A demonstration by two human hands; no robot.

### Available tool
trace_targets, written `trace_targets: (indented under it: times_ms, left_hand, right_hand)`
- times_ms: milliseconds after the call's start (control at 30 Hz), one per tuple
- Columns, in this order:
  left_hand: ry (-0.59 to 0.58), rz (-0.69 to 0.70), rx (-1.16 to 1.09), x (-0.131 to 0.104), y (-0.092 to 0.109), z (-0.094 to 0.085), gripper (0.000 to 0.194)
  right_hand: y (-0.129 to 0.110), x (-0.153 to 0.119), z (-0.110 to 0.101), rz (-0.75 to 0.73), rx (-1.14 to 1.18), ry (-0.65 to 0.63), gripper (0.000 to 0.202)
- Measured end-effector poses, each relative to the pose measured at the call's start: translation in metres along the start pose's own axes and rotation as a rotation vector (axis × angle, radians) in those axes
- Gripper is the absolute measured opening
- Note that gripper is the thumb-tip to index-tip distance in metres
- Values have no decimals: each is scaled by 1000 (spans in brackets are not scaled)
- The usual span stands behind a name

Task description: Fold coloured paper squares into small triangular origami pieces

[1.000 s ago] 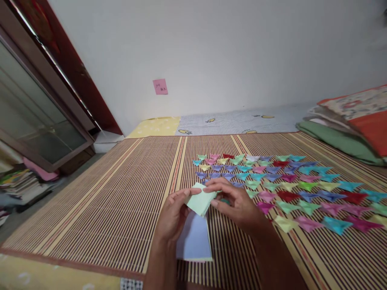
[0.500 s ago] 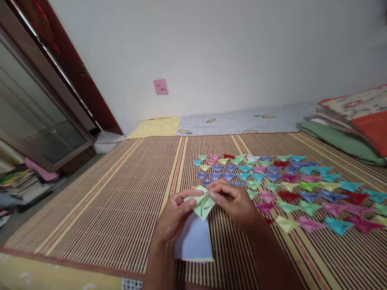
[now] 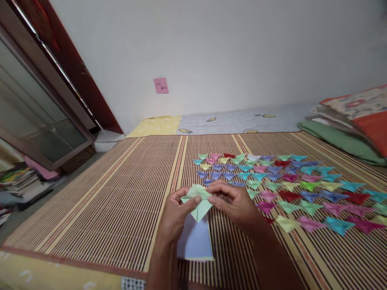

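A pale green folded paper (image 3: 198, 207) is held up between both hands, its point facing down towards me and a crease running down its middle. My left hand (image 3: 177, 211) pinches its left side, with the thumb lying on the front face. On the right corner, my right hand (image 3: 234, 201) grips with thumb and fingertips, the other fingers curled behind. Below the hands lies a stack of square paper sheets (image 3: 195, 241), bluish purple on top. Several rows of small folded paper pieces (image 3: 288, 224) in many colours spread out right of my hands.
A striped bamboo mat (image 3: 115, 201) covers the bed. Folded bedding (image 3: 338, 141) and a patterned pillow (image 3: 369, 112) lie at the far right. A pink note (image 3: 161, 85) sticks to the white wall (image 3: 226, 52). Books (image 3: 24, 183) are piled at the left near a glass-fronted cabinet (image 3: 33, 100).
The green paper's front flaps, raised and partly open before, now lie flatter, with a flat diamond-like point below and a folded upper part. My left thumb has shifted rightward onto its front.
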State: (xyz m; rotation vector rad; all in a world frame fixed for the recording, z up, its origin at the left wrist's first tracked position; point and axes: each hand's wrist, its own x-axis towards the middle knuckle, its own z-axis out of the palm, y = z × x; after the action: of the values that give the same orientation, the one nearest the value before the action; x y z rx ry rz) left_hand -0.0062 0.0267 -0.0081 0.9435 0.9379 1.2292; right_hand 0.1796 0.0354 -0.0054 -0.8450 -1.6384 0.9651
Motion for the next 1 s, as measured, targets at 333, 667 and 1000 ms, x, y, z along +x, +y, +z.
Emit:
trace_targets:
  times_ms: [333,667,1000]
  left_hand:
    - [-35,-20,-28,-4,1,-5,34]
    - [-51,-21,95,-5,6,-2,30]
    - [-128,-32,219,-9,5,-5,24]
  right_hand:
    - [-5,0,1,-23,-33,25,19]
    - [-2,0,8,-36,-110,73,25]
    - [-7,1,8,-57,-118,40,3]
